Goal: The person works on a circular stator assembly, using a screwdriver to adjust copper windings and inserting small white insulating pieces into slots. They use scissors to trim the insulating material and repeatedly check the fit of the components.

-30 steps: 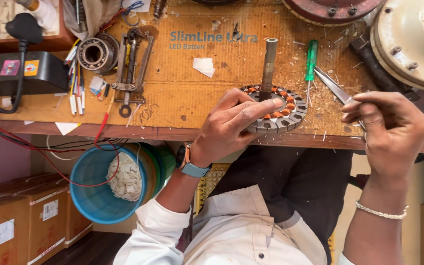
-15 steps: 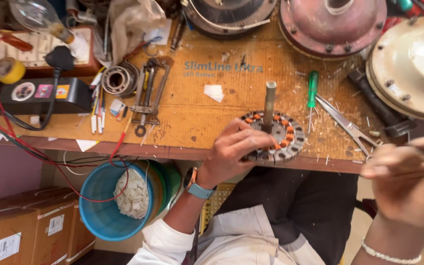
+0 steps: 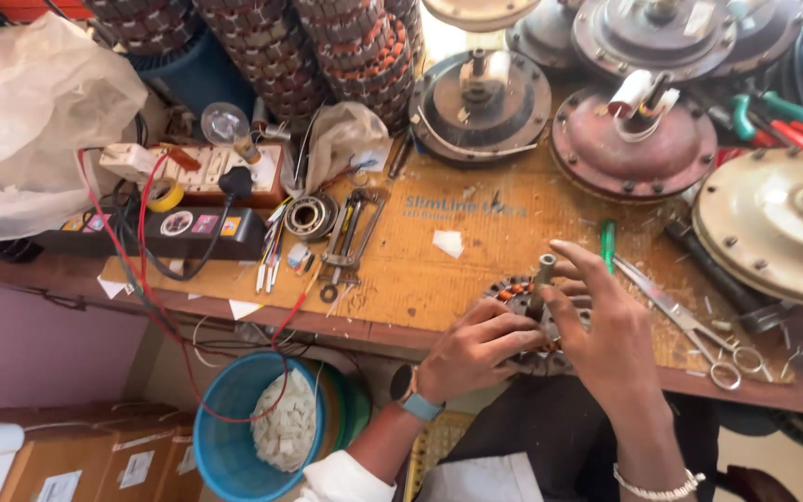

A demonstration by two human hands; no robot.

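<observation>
2 bare hands [image 3: 476, 349] [image 3: 606, 330], 1 round copper-wound stator [image 3: 513, 297], 1 pair of steel scissors [image 3: 690, 325], 1 green-handled screwdriver [image 3: 608, 244], 1 blue plastic bucket [image 3: 220, 437].

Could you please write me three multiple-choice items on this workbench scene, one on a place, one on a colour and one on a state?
1. Where does the blue bucket stand?
A. on the bench
B. below the bench edge
C. on a shelf above

2. What colour is the screwdriver handle by the right hand?
A. green
B. yellow
C. black

3. What is the left hand doing?
A. hanging free
B. holding scissors
C. resting on the wound stator

Answers:
1 B, it sits lower than the wooden bench edge, left of the arm.
2 A, it shows green.
3 C, its fingers lie on the stator; the scissors lie untouched.
</observation>
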